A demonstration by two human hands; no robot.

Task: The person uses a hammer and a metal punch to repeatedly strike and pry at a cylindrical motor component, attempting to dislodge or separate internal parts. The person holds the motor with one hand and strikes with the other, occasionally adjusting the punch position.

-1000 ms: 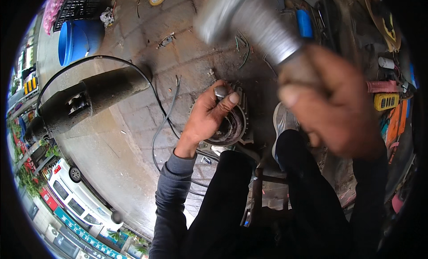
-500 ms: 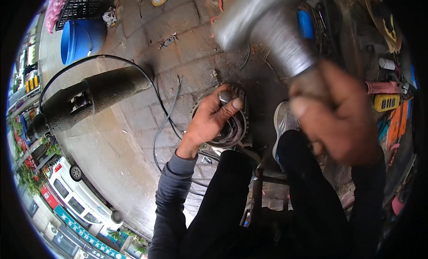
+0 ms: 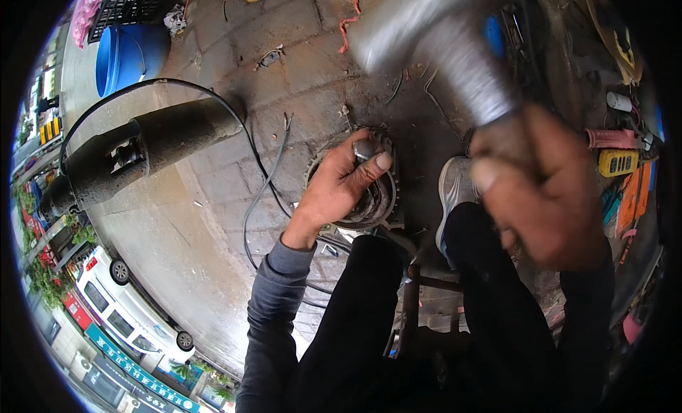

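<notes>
My right hand (image 3: 547, 189) is wrapped round the handle of a hammer (image 3: 465, 68), raised on the right and blurred by motion. Lower down, my left hand (image 3: 334, 185) grips a metal rod (image 3: 365, 151), a chisel or punch by its look. Only the rod's rounded top shows between thumb and fingers, and its lower end is hidden. Beneath that hand a round, finned motor housing (image 3: 395, 200) stands between my feet, with dark coils (image 3: 373, 208) inside its rim. The hammer head is up and apart from the rod.
A long dark metal cylinder (image 3: 174, 134) with a black cable (image 3: 167, 80) lies on the left. Beyond it stand a blue bucket (image 3: 117, 61) and a black crate (image 3: 128, 13). Tools and a yellow device (image 3: 616, 163) clutter the right side. A white van (image 3: 131, 306) is parked at far left.
The hammer is raised in both frames, now slightly farther right and lower in the picture. My left hand keeps its grip on the rod. The whole view has shifted a little.
</notes>
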